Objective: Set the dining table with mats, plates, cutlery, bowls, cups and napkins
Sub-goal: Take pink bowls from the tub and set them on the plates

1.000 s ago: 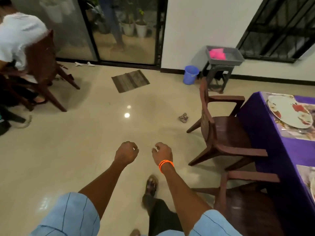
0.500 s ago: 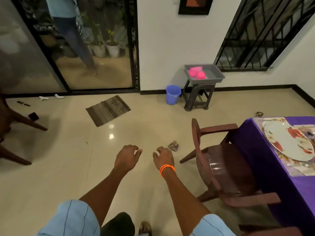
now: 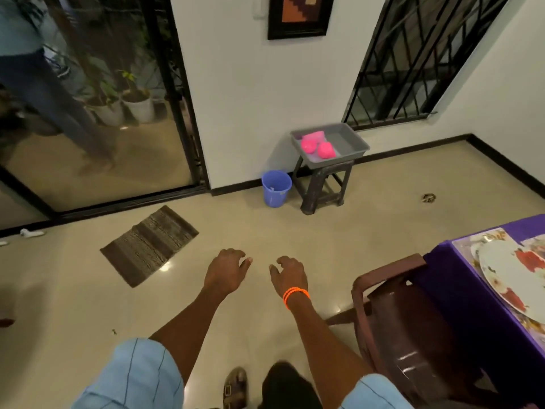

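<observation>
The person wears short light-blue sleeves (image 3: 138, 376) with thin dark stripes, two orange bead bracelets (image 3: 295, 296) on the right wrist, dark trousers (image 3: 287, 388) and brown buckled sandal (image 3: 236, 385).

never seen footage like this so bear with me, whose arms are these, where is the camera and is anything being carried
The camera sits on a person's head and looks forward and down, so the arms are that person's own. The left hand and right hand hang in front with loosely curled fingers; neither has a grip on anything. The right wrist wears an orange band. At the right edge is the table under a purple cloth, with a plate on a mat, and a brown chair beside it. Ahead, a grey tray on a stool holds pink things, next to a blue bucket.
</observation>
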